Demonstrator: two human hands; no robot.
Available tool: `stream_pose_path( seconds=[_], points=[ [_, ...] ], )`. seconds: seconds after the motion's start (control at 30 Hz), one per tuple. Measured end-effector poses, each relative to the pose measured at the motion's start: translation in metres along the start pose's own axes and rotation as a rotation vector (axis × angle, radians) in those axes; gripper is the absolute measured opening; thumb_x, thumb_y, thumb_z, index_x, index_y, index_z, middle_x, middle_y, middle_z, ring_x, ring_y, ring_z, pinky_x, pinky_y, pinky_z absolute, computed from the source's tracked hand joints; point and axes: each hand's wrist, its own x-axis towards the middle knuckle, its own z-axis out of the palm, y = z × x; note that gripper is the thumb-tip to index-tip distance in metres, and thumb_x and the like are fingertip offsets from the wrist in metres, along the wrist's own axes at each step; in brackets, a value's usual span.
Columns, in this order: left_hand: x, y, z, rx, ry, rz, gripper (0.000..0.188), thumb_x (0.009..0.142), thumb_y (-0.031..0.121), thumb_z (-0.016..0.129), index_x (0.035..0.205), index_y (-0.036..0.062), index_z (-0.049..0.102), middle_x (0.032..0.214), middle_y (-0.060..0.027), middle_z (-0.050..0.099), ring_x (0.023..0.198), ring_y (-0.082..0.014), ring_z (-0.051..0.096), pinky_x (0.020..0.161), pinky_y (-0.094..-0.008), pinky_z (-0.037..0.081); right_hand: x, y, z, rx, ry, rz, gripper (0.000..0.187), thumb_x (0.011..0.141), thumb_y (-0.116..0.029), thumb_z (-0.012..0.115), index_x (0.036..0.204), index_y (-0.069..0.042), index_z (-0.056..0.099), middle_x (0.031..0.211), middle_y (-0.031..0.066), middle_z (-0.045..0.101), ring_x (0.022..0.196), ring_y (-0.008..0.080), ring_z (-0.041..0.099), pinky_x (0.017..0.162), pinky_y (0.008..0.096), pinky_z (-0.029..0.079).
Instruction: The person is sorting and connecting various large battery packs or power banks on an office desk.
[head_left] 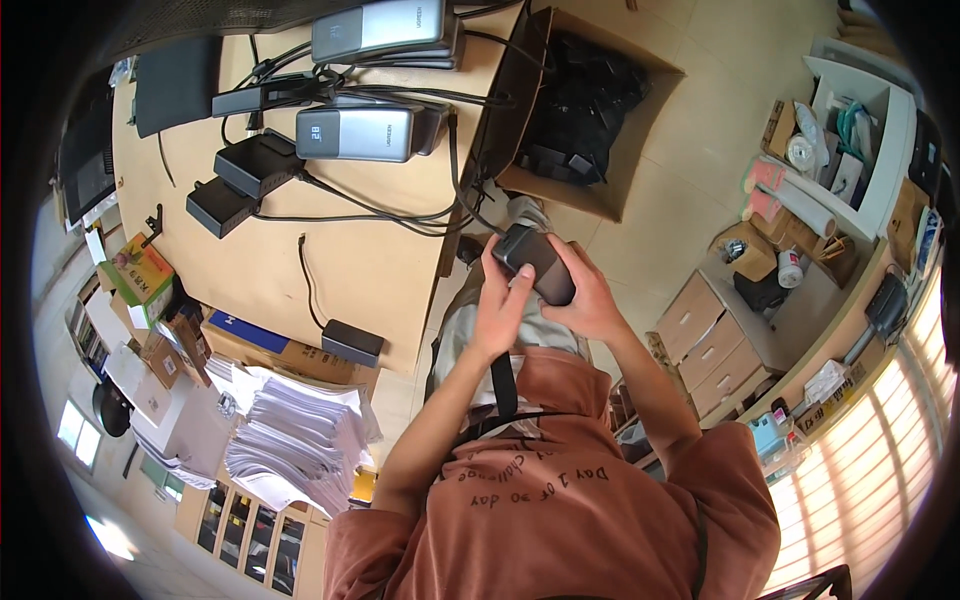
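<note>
Over my lap, beside the table's right edge, I hold a dark grey, block-shaped power bank (543,270) in both hands. My left hand (500,310) closes on its left side, the thumb lying on the upper face. My right hand (588,298) grips the right side with bent fingers. A black cable (476,212) runs from the table to the far end of the block. Silver-faced power banks (365,138) lie on the tabletop (240,270), with a second stack (385,35) farther back. Black charger blocks (258,162) with tangled leads sit to their left.
A cardboard box (632,160) lined with black plastic stands on the floor beyond my hands. Near the table's front edge lies a black adapter (352,343) with a short lead. Stacked papers (295,440) are at the left, a drawer cabinet (705,335) at the right.
</note>
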Motion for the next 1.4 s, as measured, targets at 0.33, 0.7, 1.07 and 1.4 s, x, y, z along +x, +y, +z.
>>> stream_pose_path(
  seconds=[0.33, 0.7, 1.07, 1.4],
  points=[
    [0.013, -0.018, -0.054, -0.070, -0.240, -0.294, 0.055, 0.102, 0.024, 0.049, 0.153, 0.0081, 0.034, 0.131, -0.0105, 0.061, 0.114, -0.0197, 0.061, 0.097, -0.0341, 0.046, 0.001, 0.003, -0.007, -0.274, 0.115, 0.125, 0.089, 0.065, -0.010, 0.074, 0.148, -0.015, 0.044, 0.117, 0.0180, 0.056, 0.107, 0.0429, 0.060, 0.089, 0.0472, 0.051],
    [0.006, -0.073, -0.145, 0.236, 0.091, -0.107, 0.021, 0.104, 0.012, 0.054, 0.121, 0.0025, 0.060, 0.101, -0.0051, 0.068, 0.091, -0.0126, 0.065, 0.081, -0.0268, 0.051, 0.007, 0.012, -0.020, -0.381, 0.216, 0.213, 0.090, 0.065, -0.011, 0.074, 0.149, -0.019, 0.044, 0.115, 0.0171, 0.057, 0.105, 0.0422, 0.060, 0.090, 0.0478, 0.052],
    [0.013, -0.070, -0.143, 0.672, 0.465, 0.046, 0.014, 0.098, 0.015, 0.060, 0.091, 0.0027, 0.059, 0.072, -0.0023, 0.059, 0.065, -0.0094, 0.053, 0.063, -0.0260, 0.046, -0.002, -0.005, -0.015, -0.309, 0.338, 0.071, 0.089, 0.064, -0.012, 0.078, 0.147, -0.020, 0.048, 0.113, 0.0144, 0.058, 0.100, 0.0386, 0.063, 0.085, 0.0467, 0.053],
    [0.012, -0.075, -0.134, 0.843, 0.522, 0.134, 0.016, 0.097, 0.018, 0.059, 0.091, 0.0027, 0.058, 0.072, -0.0104, 0.060, 0.064, -0.0219, 0.059, 0.064, -0.0348, 0.049, -0.008, -0.017, -0.010, -0.228, 0.396, 0.066, 0.091, 0.063, -0.012, 0.078, 0.148, -0.018, 0.047, 0.116, 0.0162, 0.058, 0.102, 0.0397, 0.063, 0.085, 0.0466, 0.053]
  ],
)
